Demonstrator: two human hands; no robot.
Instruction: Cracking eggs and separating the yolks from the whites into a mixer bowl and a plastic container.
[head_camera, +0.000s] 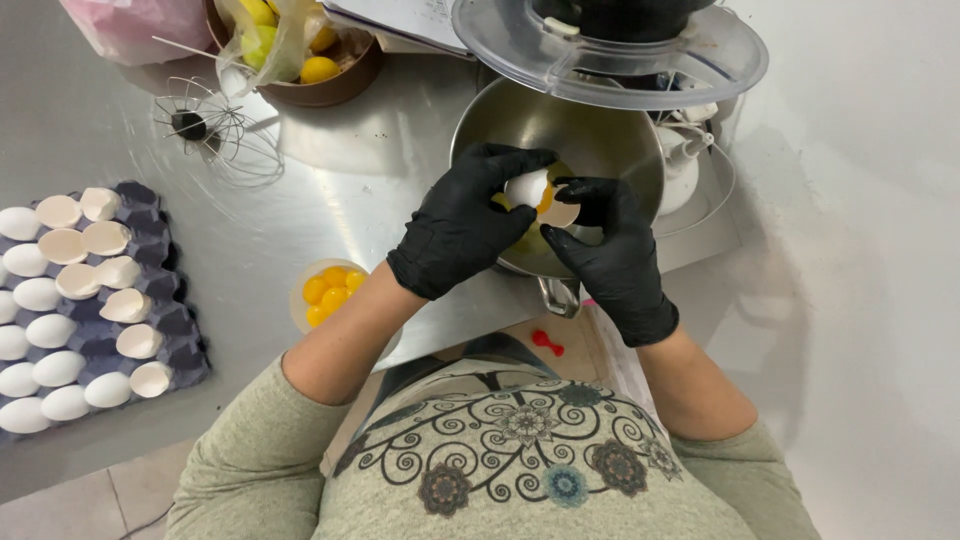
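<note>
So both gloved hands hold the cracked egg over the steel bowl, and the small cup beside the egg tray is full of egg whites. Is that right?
Not quite. The head view shows the cup holds yolks, not whites. The rest stands: left hand and right hand hold the cracked egg over the bowl, with the tray nearby.

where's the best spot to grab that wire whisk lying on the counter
Probably the wire whisk is best taken by its thin handle, which seems to run toward the upper left, coming from above. It lies flat on the steel counter, and its wire cage looks springy.
</note>
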